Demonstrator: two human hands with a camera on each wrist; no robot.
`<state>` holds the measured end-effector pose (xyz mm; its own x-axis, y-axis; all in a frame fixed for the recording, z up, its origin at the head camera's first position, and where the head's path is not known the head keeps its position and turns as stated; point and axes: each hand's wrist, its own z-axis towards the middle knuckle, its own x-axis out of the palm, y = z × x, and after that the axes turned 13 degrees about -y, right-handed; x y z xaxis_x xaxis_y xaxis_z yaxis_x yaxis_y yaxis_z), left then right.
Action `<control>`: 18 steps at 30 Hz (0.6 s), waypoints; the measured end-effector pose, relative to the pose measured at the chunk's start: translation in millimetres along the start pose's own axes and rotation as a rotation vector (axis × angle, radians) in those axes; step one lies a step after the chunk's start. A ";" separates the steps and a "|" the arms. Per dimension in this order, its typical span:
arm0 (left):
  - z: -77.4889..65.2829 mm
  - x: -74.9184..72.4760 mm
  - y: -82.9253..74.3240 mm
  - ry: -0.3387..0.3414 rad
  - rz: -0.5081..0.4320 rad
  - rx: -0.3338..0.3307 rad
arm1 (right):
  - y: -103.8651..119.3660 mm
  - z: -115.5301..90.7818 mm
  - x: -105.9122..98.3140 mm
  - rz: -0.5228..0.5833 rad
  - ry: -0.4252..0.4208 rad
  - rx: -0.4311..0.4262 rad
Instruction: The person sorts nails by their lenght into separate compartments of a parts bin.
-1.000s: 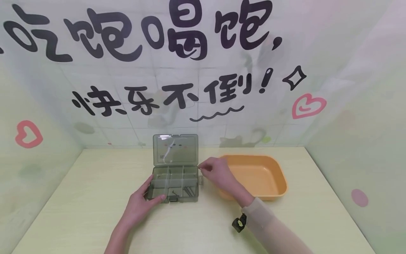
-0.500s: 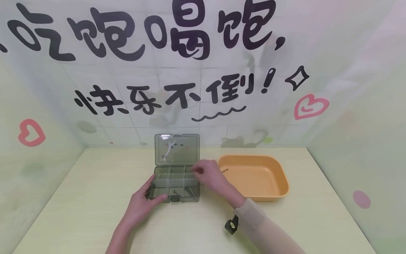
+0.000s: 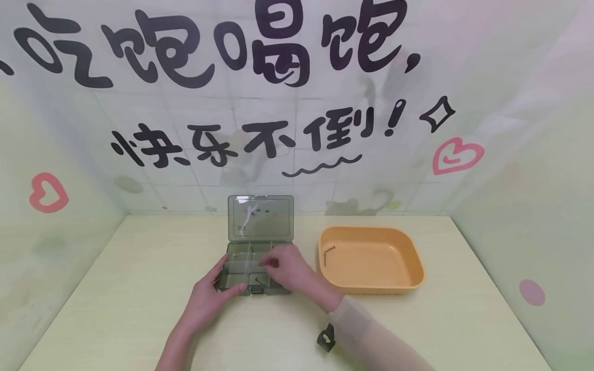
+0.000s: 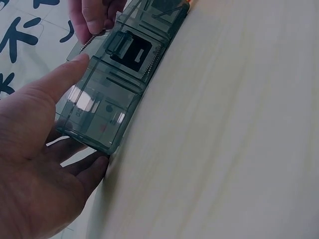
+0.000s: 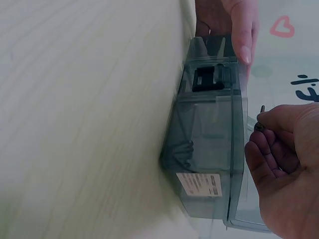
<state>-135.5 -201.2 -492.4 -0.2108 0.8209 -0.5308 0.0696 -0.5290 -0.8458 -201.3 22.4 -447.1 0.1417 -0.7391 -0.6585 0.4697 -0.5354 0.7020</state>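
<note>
A grey see-through compartment box (image 3: 234,281) stands on the table with its lid (image 3: 261,219) raised. My left hand (image 3: 209,301) holds its left side, thumb on the front rim and fingers round the left end. Above the middle compartments, my right hand (image 3: 287,268) pinches a screw (image 5: 259,126) between thumb and fingertips; the same threaded screw (image 4: 89,42) shows in the left wrist view. One screw (image 3: 259,281) lies in the front middle compartment. Several screws (image 5: 182,154) sit in the front right compartment, which the right hand covers in the head view.
Right of the box stands an orange tray (image 3: 371,284) with two screws (image 3: 328,250) at its left wall. Behind the table (image 3: 260,335) rises a wall (image 3: 195,103) with black lettering. A small black device (image 3: 327,337) hangs at the right sleeve.
My right hand has moved left and toward me, from beside the box to over its middle. The screws in the orange tray have come into view. The left hand keeps its hold.
</note>
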 end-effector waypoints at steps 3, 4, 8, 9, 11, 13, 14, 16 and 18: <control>-0.4 -0.1 0.0 0.001 -0.002 0.003 | 2.5 -0.2 3.7 0.002 0.002 -0.007; -0.4 -0.1 0.1 0.002 -0.003 0.002 | 2.9 -0.3 4.9 0.002 0.000 -0.009; -0.4 -0.1 0.7 0.003 -0.004 0.003 | 3.5 0.0 8.4 -0.013 -0.002 -0.022; 0.0 0.1 0.9 0.002 -0.005 0.004 | 3.4 0.1 8.9 -0.015 -0.003 -0.024; 0.6 0.3 1.4 0.000 -0.005 0.006 | 2.7 0.6 9.7 -0.022 -0.005 -0.030; 1.2 0.5 1.8 0.000 -0.005 0.009 | 1.5 1.0 10.1 -0.015 -0.009 -0.030; 1.5 0.6 2.1 -0.001 -0.003 0.010 | 0.9 1.2 10.1 -0.007 -0.011 -0.029; 1.9 0.8 2.5 -0.001 -0.001 0.010 | -0.3 1.3 9.9 0.009 -0.010 -0.023; 2.1 1.1 3.1 -0.002 0.004 0.011 | -1.2 0.9 9.3 0.023 -0.008 -0.019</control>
<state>-137.6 -202.4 -495.5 -0.2125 0.8183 -0.5340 0.0601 -0.5345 -0.8430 -201.3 15.7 -453.9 0.1461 -0.7542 -0.6402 0.4828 -0.5105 0.7115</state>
